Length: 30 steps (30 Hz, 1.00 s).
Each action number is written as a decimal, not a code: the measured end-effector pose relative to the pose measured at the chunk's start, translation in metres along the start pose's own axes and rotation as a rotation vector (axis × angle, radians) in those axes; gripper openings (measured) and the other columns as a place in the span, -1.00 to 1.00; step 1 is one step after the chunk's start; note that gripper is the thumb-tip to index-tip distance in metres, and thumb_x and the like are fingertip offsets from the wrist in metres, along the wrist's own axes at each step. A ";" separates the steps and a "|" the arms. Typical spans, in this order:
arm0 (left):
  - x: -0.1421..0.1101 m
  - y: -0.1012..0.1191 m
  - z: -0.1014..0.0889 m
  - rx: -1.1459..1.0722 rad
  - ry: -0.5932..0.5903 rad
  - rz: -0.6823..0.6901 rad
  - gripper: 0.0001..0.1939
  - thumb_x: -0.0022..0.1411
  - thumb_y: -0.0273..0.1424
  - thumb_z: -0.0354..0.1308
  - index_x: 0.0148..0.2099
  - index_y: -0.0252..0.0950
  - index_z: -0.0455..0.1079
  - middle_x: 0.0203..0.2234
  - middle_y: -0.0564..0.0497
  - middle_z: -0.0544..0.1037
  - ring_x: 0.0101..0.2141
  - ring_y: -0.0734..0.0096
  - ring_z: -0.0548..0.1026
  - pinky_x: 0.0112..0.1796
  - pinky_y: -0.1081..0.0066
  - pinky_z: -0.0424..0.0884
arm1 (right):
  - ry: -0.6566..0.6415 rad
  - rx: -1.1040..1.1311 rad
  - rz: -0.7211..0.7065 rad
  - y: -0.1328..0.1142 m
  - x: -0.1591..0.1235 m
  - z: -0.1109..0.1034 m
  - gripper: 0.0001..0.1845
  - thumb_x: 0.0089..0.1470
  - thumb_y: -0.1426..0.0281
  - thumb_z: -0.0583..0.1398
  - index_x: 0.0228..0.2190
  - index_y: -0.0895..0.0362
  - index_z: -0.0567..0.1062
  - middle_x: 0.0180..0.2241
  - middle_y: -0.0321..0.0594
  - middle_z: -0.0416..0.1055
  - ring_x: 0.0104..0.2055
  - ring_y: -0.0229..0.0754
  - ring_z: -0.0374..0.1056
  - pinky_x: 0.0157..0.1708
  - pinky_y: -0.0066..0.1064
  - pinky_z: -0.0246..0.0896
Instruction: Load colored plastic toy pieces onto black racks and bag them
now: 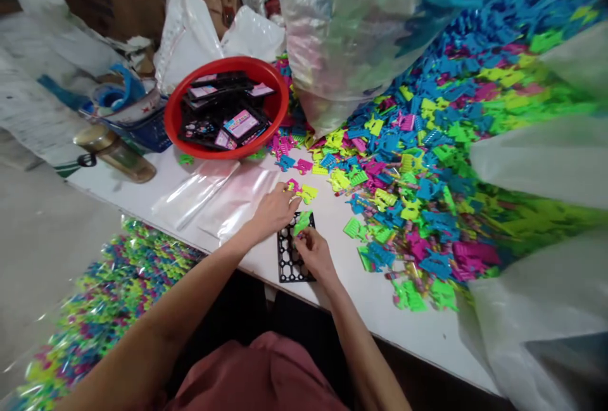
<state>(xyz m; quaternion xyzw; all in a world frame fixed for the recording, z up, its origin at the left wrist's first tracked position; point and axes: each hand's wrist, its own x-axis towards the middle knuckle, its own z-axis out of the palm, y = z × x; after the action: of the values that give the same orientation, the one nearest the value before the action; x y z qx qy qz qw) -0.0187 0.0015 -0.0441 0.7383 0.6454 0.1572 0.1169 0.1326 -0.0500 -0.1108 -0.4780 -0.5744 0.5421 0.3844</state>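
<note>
My right hand [316,254] pinches a small green plastic piece [302,222] over a black grid tray [286,268], which lies flat at the table's front edge. Part of the tray is hidden under my hands. Just beyond the tray, my left hand [278,209] has its fingers stretched out over the tabletop. Its fingertips are beside a pink plastic piece [291,185] and a yellow plastic piece [308,194]; whether they touch either one is unclear.
A large heap of coloured plastic pieces [427,196] spreads over the right side. A red basin [228,152] holds black trays with printed cards. Clear plastic bags [237,202] lie left of my hands, near a brown bottle [124,159]. A full plastic sack [351,31] stands behind.
</note>
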 end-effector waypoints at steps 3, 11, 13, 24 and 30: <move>0.007 0.000 0.014 -0.006 -0.081 -0.011 -0.62 0.38 -0.33 -0.19 -0.11 -0.40 0.42 -0.14 -0.14 0.40 -0.19 0.36 0.47 -0.09 0.35 0.39 | 0.030 0.087 0.022 0.006 -0.002 0.011 -0.78 -0.05 0.24 0.15 -0.39 0.13 0.36 -0.54 -0.37 0.29 -0.53 -0.31 0.20 -0.52 -0.49 0.12; 0.001 0.006 0.008 -0.045 -0.091 -0.065 -0.65 0.37 -0.36 -0.17 -0.10 -0.39 0.40 -0.10 -0.14 0.39 -0.17 0.35 0.47 -0.07 0.36 0.38 | 0.133 -0.294 -0.068 0.019 0.004 0.031 -0.82 0.05 0.29 0.11 -0.33 0.13 0.39 -0.37 -0.16 0.45 -0.31 -0.11 0.38 -0.27 -0.31 0.26; 0.000 0.008 0.008 -0.053 -0.080 -0.078 -0.66 0.37 -0.36 -0.18 -0.11 -0.37 0.40 -0.11 -0.13 0.39 -0.15 0.33 0.47 -0.07 0.36 0.38 | 0.123 -0.412 -0.129 0.022 -0.001 0.034 -0.85 0.08 0.34 0.09 -0.29 0.13 0.37 -0.35 -0.15 0.44 -0.32 -0.12 0.38 -0.29 -0.33 0.26; -0.003 -0.004 0.016 -0.166 -0.032 -0.067 -0.50 0.37 -0.24 -0.28 -0.06 -0.39 0.42 0.00 -0.20 0.38 -0.03 0.20 0.43 -0.02 0.22 0.38 | 0.012 -0.872 -0.073 0.006 0.001 0.054 -0.81 0.07 0.54 0.07 -0.23 0.19 0.38 -0.29 -0.08 0.44 -0.31 -0.11 0.39 -0.35 -0.35 0.27; -0.023 0.006 0.026 0.026 0.073 0.006 -0.48 0.23 -0.25 -0.03 0.12 -0.48 0.31 0.20 -0.34 0.20 0.17 -0.05 0.22 0.07 0.05 0.30 | -0.185 -0.788 -0.193 -0.015 0.036 -0.020 -0.78 0.00 0.52 0.20 -0.25 0.10 0.48 -0.38 -0.31 0.49 -0.40 -0.26 0.41 -0.42 -0.54 0.24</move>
<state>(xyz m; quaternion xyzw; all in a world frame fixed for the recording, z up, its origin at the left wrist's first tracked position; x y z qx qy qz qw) -0.0054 -0.0215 -0.0679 0.7355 0.6490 0.1760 0.0834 0.1410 -0.0092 -0.0962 -0.4817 -0.8123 0.2829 0.1678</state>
